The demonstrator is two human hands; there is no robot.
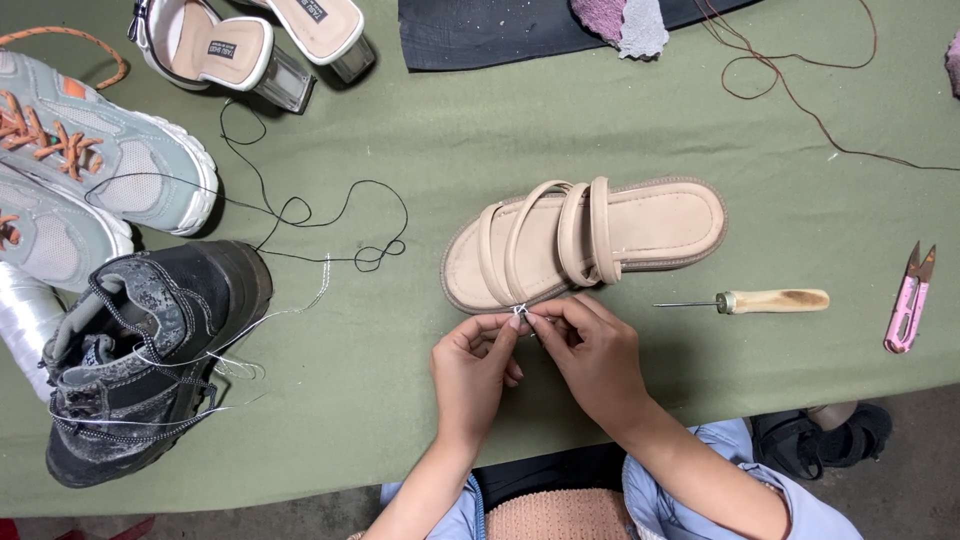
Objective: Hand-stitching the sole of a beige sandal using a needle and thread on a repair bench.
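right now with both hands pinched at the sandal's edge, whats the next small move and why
Probably draw the pinched thread snug. The left hand and right hand meet fingertip to fingertip at the near edge of the beige sandal, by its straps, on something small and pale. The awl and pink snips lie untouched.

A: Where does the sandal (pixel 585 243) lie from the grip (pixel 522 318)?
B: Just beyond it on the worktop (pixel 400 400), its near edge touching the fingertips.
A: And the awl (pixel 748 301)?
B: Right of the grip, beside the sandal; the thread snips (pixel 909 298) lie farther right.
A: To the left?
B: A boot (pixel 140 360), well apart, with sneakers (pixel 90 160) beyond it. Loose thread (pixel 330 215) lies between those and the sandal. Heeled mules (pixel 250 40) sit far beyond, left.
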